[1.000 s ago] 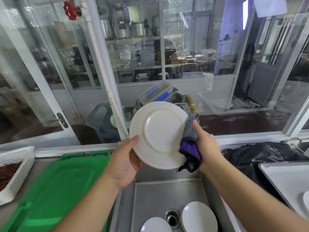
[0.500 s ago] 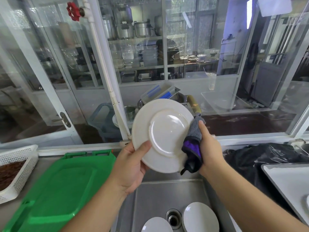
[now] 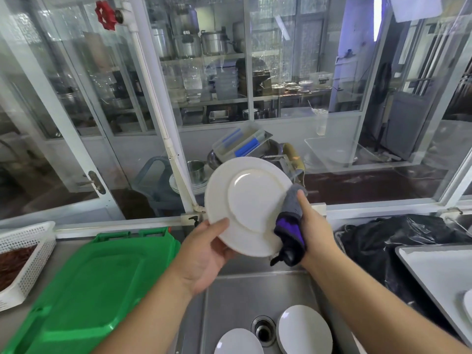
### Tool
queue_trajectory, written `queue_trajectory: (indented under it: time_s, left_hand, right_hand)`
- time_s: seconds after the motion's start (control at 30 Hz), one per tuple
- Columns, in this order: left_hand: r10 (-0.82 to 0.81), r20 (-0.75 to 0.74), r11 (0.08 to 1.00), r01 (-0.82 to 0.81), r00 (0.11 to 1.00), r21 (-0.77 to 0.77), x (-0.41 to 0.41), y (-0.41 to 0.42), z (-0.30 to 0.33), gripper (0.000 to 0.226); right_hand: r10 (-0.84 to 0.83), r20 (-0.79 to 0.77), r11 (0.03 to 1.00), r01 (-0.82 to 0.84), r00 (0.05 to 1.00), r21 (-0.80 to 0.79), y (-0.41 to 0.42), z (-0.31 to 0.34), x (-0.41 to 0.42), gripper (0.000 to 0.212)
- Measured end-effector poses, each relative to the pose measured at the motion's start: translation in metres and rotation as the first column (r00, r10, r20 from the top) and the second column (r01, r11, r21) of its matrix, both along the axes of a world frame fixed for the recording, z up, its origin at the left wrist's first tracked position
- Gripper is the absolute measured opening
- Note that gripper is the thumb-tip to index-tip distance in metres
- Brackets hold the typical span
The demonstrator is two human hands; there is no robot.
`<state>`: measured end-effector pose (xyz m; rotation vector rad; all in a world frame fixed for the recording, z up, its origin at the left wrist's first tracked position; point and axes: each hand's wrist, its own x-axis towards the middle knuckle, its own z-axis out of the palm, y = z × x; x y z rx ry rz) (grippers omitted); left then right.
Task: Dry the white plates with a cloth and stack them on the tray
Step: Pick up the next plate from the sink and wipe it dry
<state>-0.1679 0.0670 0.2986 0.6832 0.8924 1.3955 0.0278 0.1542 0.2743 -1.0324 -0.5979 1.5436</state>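
I hold a white plate (image 3: 249, 204) upright above the sink, its underside toward me. My left hand (image 3: 204, 254) grips its lower left rim, thumb on the back. My right hand (image 3: 313, 228) presses a grey and purple cloth (image 3: 291, 226) against the plate's right rim. Two more white plates (image 3: 305, 329) (image 3: 238, 342) lie in the steel sink (image 3: 245, 297) beside the drain. A pale grey tray (image 3: 434, 272) sits at the right, with the edge of another white plate (image 3: 468, 305) on it at the frame's border.
A green plastic lid (image 3: 86, 290) lies on the counter left of the sink, and a white perforated basket (image 3: 28, 251) with dark red contents stands further left. A black bag (image 3: 398, 241) sits between sink and tray. Glass panes and a white pipe (image 3: 163, 129) rise behind.
The plate has been turned and tilted a little in my hands. My left thumb has shifted along the lower rim, and the cloth has slid along the right rim.
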Motion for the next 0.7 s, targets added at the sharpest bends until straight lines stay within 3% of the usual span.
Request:
queue_trajectory:
  time_s: [0.1,0.27,0.37,0.5,0.7]
  left_hand:
    - [-0.057,-0.039,0.997,0.055,0.998,-0.045,-0.014,0.002,0.012,0.037]
    - [-0.044,-0.001,0.997,0.044,0.999,-0.055,-0.021,0.001,0.013,0.029]
    - [-0.025,0.020,0.998,0.026,0.999,-0.056,-0.019,0.000,0.011,0.033]
    - [0.057,0.044,0.998,-0.055,0.997,-0.040,-0.002,-0.001,0.007,0.042]
    - [0.212,0.086,0.977,-0.211,0.974,-0.020,0.020,0.001,0.002,0.039]
  right_hand:
    - [0.034,0.136,0.993,-0.049,0.990,0.105,0.006,0.014,0.013,0.037]
    - [0.098,0.175,0.975,-0.130,0.980,0.179,0.005,0.026,0.020,0.029]
    - [-0.030,0.236,0.981,-0.017,0.971,0.193,0.006,0.022,0.015,0.032]
    - [-0.140,0.359,0.984,0.090,0.923,0.151,0.003,0.007,0.001,0.019]
    - [-0.167,0.584,0.979,0.065,0.794,0.192,-0.028,-0.007,-0.021,0.058]
